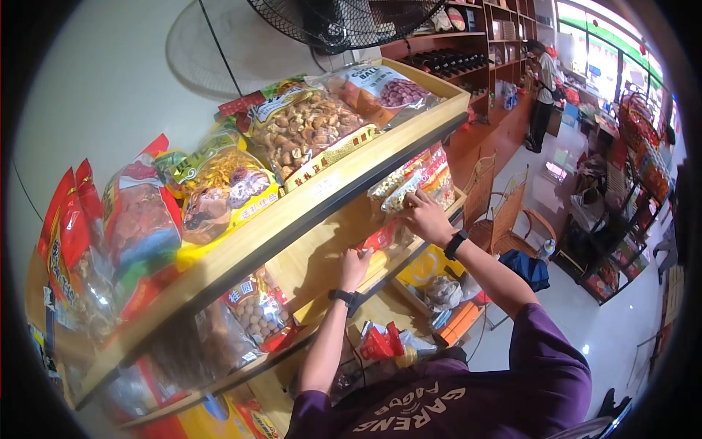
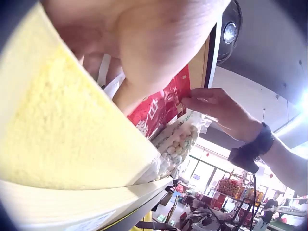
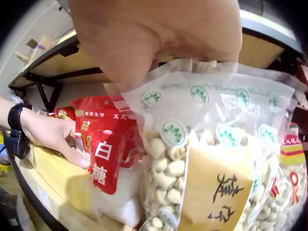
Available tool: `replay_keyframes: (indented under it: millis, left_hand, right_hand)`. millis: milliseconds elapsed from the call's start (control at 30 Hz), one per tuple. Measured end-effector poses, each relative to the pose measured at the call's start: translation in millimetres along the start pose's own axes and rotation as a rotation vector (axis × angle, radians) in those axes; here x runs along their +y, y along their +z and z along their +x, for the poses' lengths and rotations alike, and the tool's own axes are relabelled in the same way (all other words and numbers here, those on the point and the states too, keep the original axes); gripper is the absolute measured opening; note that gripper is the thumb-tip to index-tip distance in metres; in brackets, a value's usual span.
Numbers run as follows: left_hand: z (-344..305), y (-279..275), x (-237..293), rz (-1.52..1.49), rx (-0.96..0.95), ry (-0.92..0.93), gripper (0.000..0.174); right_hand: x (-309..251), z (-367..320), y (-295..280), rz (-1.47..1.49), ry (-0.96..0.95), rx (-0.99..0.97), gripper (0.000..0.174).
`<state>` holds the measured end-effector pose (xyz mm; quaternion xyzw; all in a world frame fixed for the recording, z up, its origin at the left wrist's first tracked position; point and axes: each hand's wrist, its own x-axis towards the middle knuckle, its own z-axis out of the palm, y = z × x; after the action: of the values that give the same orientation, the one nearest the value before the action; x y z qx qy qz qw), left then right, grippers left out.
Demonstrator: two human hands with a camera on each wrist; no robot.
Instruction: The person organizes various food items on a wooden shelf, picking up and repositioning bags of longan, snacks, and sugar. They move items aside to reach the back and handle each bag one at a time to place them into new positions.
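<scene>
My right hand (image 1: 430,222) pinches the top edge of a clear bag of white lotus seeds (image 3: 166,173), its thumb and fingers at the sealed rim in the right wrist view. The bag stands upright with a tan label and green leaf prints. Just left of it is a red-and-clear bag of white sugar (image 3: 110,154). My left hand (image 1: 353,269) grips the sugar bag's left edge, thumb in front. Both bags are on the middle wooden shelf (image 1: 314,256). In the left wrist view, my left hand (image 2: 149,43) covers part of the red packaging.
Another seed bag (image 3: 292,168) stands right of the lotus seeds. The upper shelf (image 1: 329,175) overhangs the hands and carries large bags of dried goods (image 1: 303,132). A bag of round brown fruit (image 1: 257,311) sits to the left. Wicker chairs (image 1: 504,205) stand beyond the shelf end.
</scene>
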<state>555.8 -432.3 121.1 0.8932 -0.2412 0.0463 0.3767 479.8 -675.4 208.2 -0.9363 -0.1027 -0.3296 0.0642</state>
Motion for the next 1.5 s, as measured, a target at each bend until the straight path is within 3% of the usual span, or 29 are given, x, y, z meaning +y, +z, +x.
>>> replay_keyframes:
  millis: [200,300,367,433,467,533,600,633,733,800,900,1067,1133,1233,1333,1433,1500]
  left_hand:
    - [-2,-4,-2,-0.032,0.013,0.042,0.049]
    - [-6,-10,4,-0.083,-0.077,-0.051,0.04]
    - [-8,3,-14,-0.178,-0.004,0.087,0.035]
    - [-25,-5,-14,-0.223,0.007,0.172,0.042]
    - [-44,-19,4,-0.11,0.17,0.234,0.044]
    - [-80,-49,27,-0.279,0.172,0.166,0.043]
    - [-117,-57,23,-0.324,0.251,0.033,0.037]
    - [-133,-53,8,-0.311,0.277,0.057,0.03]
    - [-182,-51,-2,-0.344,0.221,-0.088,0.012]
    - [-214,-49,-12,-0.365,0.162,-0.098,0.013]
    - [-267,-30,-40,-0.37,0.049,-0.382,0.019]
    - [-333,-17,-73,-0.364,-0.064,-0.468,0.02]
    - [-340,-23,-69,-0.412,-0.072,-0.536,0.02]
    - [-345,-25,-68,-0.306,-0.067,-0.51,0.021]
    - [-350,-23,-67,-0.229,-0.084,-0.486,0.023]
    - [-358,-27,-64,-0.268,-0.146,-0.512,0.026]
    - [-363,-34,-56,-0.259,-0.173,-0.534,0.026]
  right_hand:
    - [-9,0,-5,-0.017,0.037,-0.023,0.024]
    - [-16,-9,-13,0.025,0.032,0.016,0.026]
    - [-27,-23,-18,0.054,0.037,0.032,0.025]
    - [-49,-49,-26,0.089,0.031,0.088,0.022]
    - [-62,-65,-28,0.151,0.018,0.133,0.021]
    - [-83,-102,-18,0.357,0.055,0.039,0.022]
    - [-97,-140,11,0.595,0.18,-0.086,0.023]
    - [-103,-163,31,0.681,0.253,-0.126,0.023]
    - [-121,-214,57,0.831,0.417,-0.324,0.026]
    - [-131,-250,75,0.954,0.553,-0.523,0.027]
    - [-143,-284,91,1.036,0.58,-0.673,0.032]
    - [-148,-307,120,1.102,0.703,-0.877,0.038]
    - [-153,-313,139,1.02,0.643,-0.87,0.045]
    - [-160,-315,167,1.042,0.755,-1.054,0.056]
    - [-173,-331,208,0.841,0.47,-0.956,0.053]
    - [-183,-348,248,0.772,0.407,-0.833,0.077]
    - [-186,-368,290,0.813,0.468,-0.798,0.084]
